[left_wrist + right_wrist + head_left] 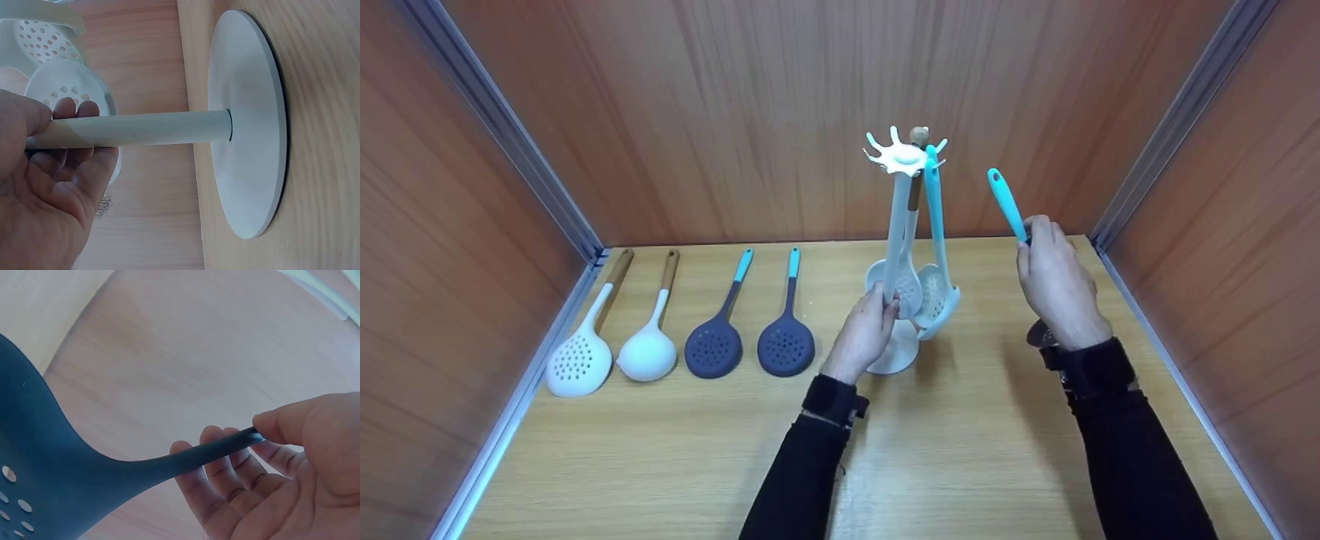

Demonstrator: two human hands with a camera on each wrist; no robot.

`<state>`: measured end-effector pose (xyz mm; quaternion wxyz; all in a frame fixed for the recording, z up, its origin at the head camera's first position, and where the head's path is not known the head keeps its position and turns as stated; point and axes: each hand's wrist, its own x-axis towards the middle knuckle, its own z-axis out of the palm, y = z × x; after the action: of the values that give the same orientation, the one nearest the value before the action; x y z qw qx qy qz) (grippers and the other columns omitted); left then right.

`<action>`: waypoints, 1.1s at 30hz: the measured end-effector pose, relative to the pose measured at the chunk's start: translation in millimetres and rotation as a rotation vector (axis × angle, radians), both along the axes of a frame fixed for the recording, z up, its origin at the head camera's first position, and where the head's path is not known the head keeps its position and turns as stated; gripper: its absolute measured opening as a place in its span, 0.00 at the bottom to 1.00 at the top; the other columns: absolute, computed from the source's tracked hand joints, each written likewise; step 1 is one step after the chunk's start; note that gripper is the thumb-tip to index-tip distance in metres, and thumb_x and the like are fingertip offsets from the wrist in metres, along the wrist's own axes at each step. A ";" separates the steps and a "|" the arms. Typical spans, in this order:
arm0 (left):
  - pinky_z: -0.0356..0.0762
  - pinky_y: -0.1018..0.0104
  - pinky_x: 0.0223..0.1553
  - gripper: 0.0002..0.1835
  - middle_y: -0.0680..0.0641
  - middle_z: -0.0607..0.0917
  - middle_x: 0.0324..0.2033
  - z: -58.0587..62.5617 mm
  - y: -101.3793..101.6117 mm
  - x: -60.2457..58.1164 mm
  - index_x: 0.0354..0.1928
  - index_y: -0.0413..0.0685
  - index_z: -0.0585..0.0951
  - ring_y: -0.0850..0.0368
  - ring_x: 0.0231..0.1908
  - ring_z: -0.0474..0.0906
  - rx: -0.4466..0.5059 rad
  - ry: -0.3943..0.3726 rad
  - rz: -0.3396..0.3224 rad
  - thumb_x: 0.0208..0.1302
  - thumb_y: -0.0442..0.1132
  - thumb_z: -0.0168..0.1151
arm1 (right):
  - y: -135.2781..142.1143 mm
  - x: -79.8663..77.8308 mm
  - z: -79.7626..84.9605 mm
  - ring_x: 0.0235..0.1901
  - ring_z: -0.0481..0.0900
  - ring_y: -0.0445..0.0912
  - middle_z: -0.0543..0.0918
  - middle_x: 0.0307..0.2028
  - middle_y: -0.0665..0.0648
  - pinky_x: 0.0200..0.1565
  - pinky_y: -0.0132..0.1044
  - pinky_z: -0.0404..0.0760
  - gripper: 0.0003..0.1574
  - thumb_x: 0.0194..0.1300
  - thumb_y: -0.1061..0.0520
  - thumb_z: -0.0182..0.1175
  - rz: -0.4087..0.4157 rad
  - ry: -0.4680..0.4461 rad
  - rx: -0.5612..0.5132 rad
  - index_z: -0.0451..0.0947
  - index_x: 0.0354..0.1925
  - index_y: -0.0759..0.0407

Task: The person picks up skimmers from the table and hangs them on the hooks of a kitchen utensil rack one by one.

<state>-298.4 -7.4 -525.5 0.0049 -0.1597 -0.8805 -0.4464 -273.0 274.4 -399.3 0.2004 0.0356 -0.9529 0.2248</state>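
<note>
My left hand (859, 337) grips the white pole (169, 128) of a utensil stand, whose round base (247, 185) rests on the table. White prongs (901, 157) spread at the top of the stand. From them hang a white slotted spoon with a wooden handle and a pale skimmer (934, 296), beside a turquoise handle (934, 202). To the right of the stand, my right hand (1057, 277) pinches a dark skimmer (45, 450) by its neck, thumb against fingers. Its turquoise handle (1006, 206) points up, and its perforated head is mostly hidden behind the wrist in the head view.
On the left of the table (660, 457) lie a white skimmer (579, 364), a white ladle (647, 352) and two dark skimmers (713, 346) with turquoise handles, in a row. Wood-grain panels (780, 112) enclose the back and both sides.
</note>
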 end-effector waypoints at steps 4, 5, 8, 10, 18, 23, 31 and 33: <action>0.93 0.46 0.61 0.09 0.38 0.89 0.56 -1.5 -0.4 -0.2 0.65 0.42 0.77 0.44 0.59 0.92 -0.014 0.037 -0.007 0.96 0.38 0.53 | -2.7 3.7 2.6 0.48 0.86 0.70 0.83 0.57 0.75 0.36 0.67 0.86 0.21 0.94 0.61 0.52 0.006 0.021 0.001 0.71 0.75 0.71; 0.93 0.46 0.61 0.09 0.38 0.89 0.56 -1.8 -0.4 -0.2 0.65 0.42 0.77 0.44 0.59 0.92 -0.014 0.037 -0.007 0.96 0.38 0.53 | -3.4 4.6 3.0 0.48 0.86 0.70 0.83 0.58 0.76 0.36 0.67 0.86 0.21 0.94 0.61 0.52 0.006 0.023 -0.001 0.71 0.74 0.71; 0.94 0.46 0.61 0.09 0.39 0.89 0.56 -2.5 -0.5 -0.6 0.65 0.43 0.77 0.45 0.60 0.92 -0.016 0.029 -0.005 0.96 0.39 0.52 | -5.3 7.3 4.9 0.49 0.87 0.70 0.83 0.60 0.76 0.36 0.67 0.86 0.21 0.94 0.61 0.53 0.005 0.030 -0.004 0.70 0.74 0.70; 0.94 0.47 0.61 0.10 0.39 0.89 0.57 -2.6 -0.4 -0.9 0.66 0.44 0.77 0.45 0.60 0.92 -0.016 0.016 -0.004 0.97 0.39 0.52 | -6.6 9.4 6.0 0.49 0.87 0.70 0.84 0.61 0.76 0.37 0.67 0.86 0.21 0.94 0.61 0.53 0.005 0.039 -0.005 0.70 0.74 0.70; 0.93 0.47 0.59 0.10 0.39 0.90 0.56 -1.7 -0.7 -1.0 0.65 0.44 0.77 0.46 0.58 0.92 0.006 0.001 -0.006 0.97 0.41 0.52 | -13.0 17.1 12.3 0.47 0.85 0.67 0.83 0.61 0.76 0.35 0.64 0.86 0.21 0.94 0.61 0.54 0.024 0.062 -0.010 0.71 0.75 0.71; 0.92 0.48 0.57 0.10 0.40 0.90 0.55 -0.6 -0.7 -0.2 0.65 0.44 0.77 0.47 0.57 0.91 0.008 0.005 -0.007 0.97 0.40 0.52 | -17.9 23.8 18.4 0.43 0.83 0.64 0.83 0.60 0.76 0.32 0.56 0.84 0.22 0.95 0.60 0.54 0.030 0.053 -0.008 0.70 0.76 0.71; 0.93 0.45 0.60 0.10 0.39 0.90 0.54 -1.1 -0.6 0.6 0.64 0.43 0.77 0.44 0.58 0.92 0.007 0.042 -0.013 0.97 0.40 0.52 | -25.9 33.6 24.7 0.41 0.85 0.62 0.84 0.58 0.74 0.33 0.54 0.85 0.21 0.94 0.62 0.55 0.058 0.108 -0.005 0.71 0.74 0.71; 0.93 0.45 0.62 0.10 0.39 0.90 0.54 -1.3 -0.7 0.8 0.64 0.43 0.77 0.43 0.59 0.92 0.005 0.047 -0.015 0.97 0.40 0.52 | -26.7 35.5 24.8 0.41 0.85 0.63 0.84 0.57 0.75 0.34 0.57 0.86 0.21 0.94 0.62 0.55 0.069 0.126 -0.007 0.71 0.74 0.71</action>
<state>-297.6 -8.1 -526.7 0.0229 -0.1767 -0.8777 -0.4448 -237.6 247.7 -374.5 0.2523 0.0820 -0.9358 0.2323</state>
